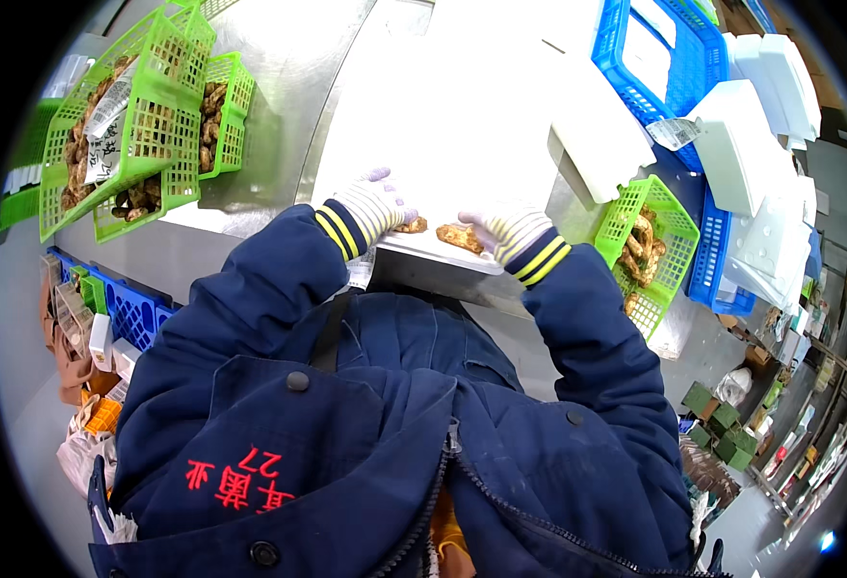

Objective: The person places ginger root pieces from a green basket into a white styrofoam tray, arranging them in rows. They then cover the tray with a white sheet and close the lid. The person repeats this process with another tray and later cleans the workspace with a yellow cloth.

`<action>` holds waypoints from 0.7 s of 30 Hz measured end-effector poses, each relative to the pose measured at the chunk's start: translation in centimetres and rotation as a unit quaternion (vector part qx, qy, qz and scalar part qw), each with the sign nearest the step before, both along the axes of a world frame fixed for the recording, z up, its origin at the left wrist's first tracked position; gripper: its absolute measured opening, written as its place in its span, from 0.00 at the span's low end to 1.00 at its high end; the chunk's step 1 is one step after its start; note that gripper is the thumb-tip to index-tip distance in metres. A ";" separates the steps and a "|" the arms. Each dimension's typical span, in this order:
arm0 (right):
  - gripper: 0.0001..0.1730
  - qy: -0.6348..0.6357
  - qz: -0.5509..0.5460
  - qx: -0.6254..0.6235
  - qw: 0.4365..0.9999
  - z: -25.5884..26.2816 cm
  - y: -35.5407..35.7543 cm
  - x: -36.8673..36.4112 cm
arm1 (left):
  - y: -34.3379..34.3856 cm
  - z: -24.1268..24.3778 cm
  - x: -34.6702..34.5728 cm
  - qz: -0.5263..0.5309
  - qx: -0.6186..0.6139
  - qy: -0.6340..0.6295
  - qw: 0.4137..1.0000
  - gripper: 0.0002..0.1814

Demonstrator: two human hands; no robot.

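Note:
Both hands wear white knit gloves with pale stripes. Beside my left hand (365,206), at the front edge of a brightly lit white board (438,144), lies a short brown mushroom piece (413,225). A fingertip rests against it, and its left end is hidden by the glove. My right hand (511,230) has its fingers around the right end of a longer, knobbly brown mushroom (458,237), which lies almost flat on the board. A small gap separates the two pieces. Glare washes out much of the board.
Green crates of mushrooms (170,137) stand at the left, one bearing labels. A green basket of mushrooms (647,253) sits at right. Beyond it are blue crates (654,79) and white foam boxes (737,144). A steel table (271,87) shows at left.

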State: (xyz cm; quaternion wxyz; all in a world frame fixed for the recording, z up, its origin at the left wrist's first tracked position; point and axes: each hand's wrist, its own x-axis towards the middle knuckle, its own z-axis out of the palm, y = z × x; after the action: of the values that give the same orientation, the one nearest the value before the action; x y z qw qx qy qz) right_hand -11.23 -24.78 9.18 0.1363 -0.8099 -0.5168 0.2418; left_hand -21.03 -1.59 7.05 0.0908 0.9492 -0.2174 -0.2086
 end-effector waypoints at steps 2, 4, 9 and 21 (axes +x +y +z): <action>0.15 -0.007 0.030 -0.029 0.999 -0.3 0.9 -0.6 | 0.0 0.5 0.3 -0.006 0.005 0.013 1.000 0.16; 0.15 -0.003 0.037 -0.107 0.994 -1.3 1.7 -1.2 | 0.1 0.3 0.2 -0.003 -0.005 -0.009 1.000 0.16; 0.15 0.019 -0.008 -0.090 0.996 -1.1 1.4 -1.1 | 0.4 -0.4 0.1 -0.010 -0.068 -0.045 0.997 0.14; 0.27 -0.026 -0.538 0.071 0.840 -2.0 1.9 11.4 | 0.3 2.7 2.3 0.154 -0.315 -0.207 0.913 0.21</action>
State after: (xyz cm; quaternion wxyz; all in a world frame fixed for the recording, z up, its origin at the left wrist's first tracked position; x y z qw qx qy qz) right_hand 0.16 -22.84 7.15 0.2884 -0.9546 -0.0189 0.0724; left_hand -18.72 -1.29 9.74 0.3693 0.9150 -0.1365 0.0884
